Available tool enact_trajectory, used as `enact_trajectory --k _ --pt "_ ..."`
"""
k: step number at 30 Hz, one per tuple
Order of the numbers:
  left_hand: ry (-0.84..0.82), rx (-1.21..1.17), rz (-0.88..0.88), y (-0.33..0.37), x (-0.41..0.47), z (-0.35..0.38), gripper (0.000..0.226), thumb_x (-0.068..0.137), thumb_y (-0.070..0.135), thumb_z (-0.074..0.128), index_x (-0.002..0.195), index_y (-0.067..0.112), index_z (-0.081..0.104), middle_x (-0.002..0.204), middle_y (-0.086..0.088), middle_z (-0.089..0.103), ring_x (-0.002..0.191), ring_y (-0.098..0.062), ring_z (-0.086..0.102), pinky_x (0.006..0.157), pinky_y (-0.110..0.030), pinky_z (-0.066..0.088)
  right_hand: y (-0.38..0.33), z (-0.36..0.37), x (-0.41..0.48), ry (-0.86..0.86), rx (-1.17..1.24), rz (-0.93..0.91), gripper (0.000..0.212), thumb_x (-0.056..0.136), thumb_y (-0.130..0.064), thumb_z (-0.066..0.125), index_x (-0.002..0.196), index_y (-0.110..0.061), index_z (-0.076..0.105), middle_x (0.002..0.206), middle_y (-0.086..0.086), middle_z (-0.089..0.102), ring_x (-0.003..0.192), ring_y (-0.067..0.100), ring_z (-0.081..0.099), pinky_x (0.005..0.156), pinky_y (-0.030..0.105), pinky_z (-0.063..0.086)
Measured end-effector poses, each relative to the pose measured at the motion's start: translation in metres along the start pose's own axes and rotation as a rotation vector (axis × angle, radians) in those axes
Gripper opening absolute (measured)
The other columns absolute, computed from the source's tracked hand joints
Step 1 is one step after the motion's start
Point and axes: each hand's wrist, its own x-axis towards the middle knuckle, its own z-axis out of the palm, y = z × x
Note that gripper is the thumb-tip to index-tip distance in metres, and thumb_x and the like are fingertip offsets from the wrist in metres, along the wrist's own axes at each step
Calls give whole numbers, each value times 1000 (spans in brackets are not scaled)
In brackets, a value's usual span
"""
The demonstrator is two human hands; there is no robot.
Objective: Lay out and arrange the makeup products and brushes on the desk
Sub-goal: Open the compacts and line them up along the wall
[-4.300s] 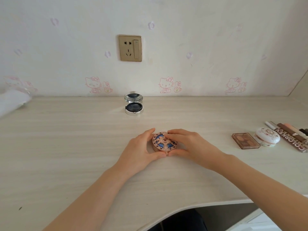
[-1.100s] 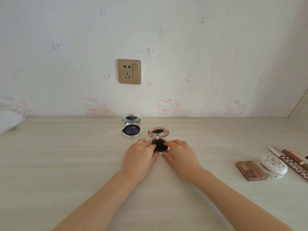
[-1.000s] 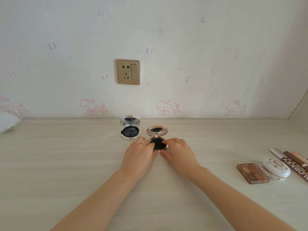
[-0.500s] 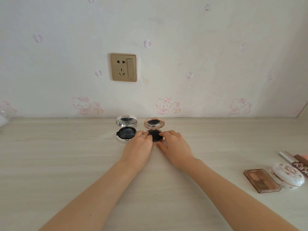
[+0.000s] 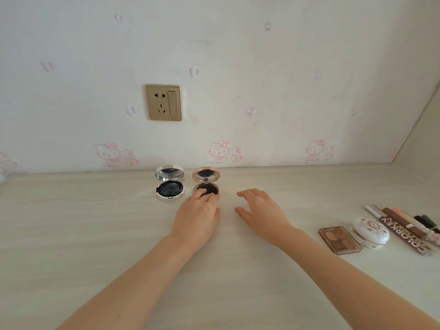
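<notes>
Two round compacts stand open side by side at the back of the desk (image 5: 71,234), lids up toward the wall. The silver compact (image 5: 169,188) is on the left, the rose-gold compact (image 5: 206,183) on the right. My left hand (image 5: 196,216) rests its fingertips on the front edge of the rose-gold compact. My right hand (image 5: 260,214) hovers just right of it, fingers relaxed and holding nothing. At the right lie a brown eyeshadow palette (image 5: 340,239), a white floral round case (image 5: 370,232) and several pencils and tubes (image 5: 404,225).
A gold wall socket (image 5: 163,102) sits on the wall above the compacts. The desk's corner wall closes in at the far right. Something pale shows at the far left edge (image 5: 2,172). My forearms cross the front of the desk.
The rose-gold compact was closed near the desk's middle, then opened and slid back beside the silver one. My right hand has now let go and moved right; the left still touches it.
</notes>
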Motion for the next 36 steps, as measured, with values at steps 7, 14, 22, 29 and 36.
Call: enact_trajectory --k 7,14,22,29,36 --pt "-65 -197 4 70 -12 -2 38 98 25 44 134 17 50 122 -3 60 129 -14 39 96 -32 42 42 -51 -61 63 -84 48 39 96 -33 49 133 -20 49 135 -3 51 131 16 37 102 28 36" --pt "-119 -434 10 146 -8 14 36 96 22 44 131 17 53 117 2 64 125 -11 40 95 -34 43 93 -96 -112 128 -115 183 35 96 -30 50 129 -20 55 131 -3 55 128 16 40 98 27 34" --pt "-172 -567 12 206 16 35 33 97 23 46 128 15 56 124 1 60 124 -16 41 98 -29 38 150 -114 -140 234 -138 289 30 93 -18 55 118 -5 62 111 12 65 111 28 51 95 26 29" --pt "-176 -550 23 236 49 46 34 96 26 46 126 14 58 128 -2 56 126 -19 38 99 -36 39 186 -107 -132 183 -122 435 40 94 -37 52 117 -7 61 104 12 61 120 36 44 101 41 34" --pt "-389 -596 -22 251 74 62 42 96 42 46 98 8 71 104 -11 67 113 -28 49 93 -41 44 201 -97 -125 140 -203 466 55 92 -57 31 97 -16 67 105 6 61 126 29 38 98 37 24"
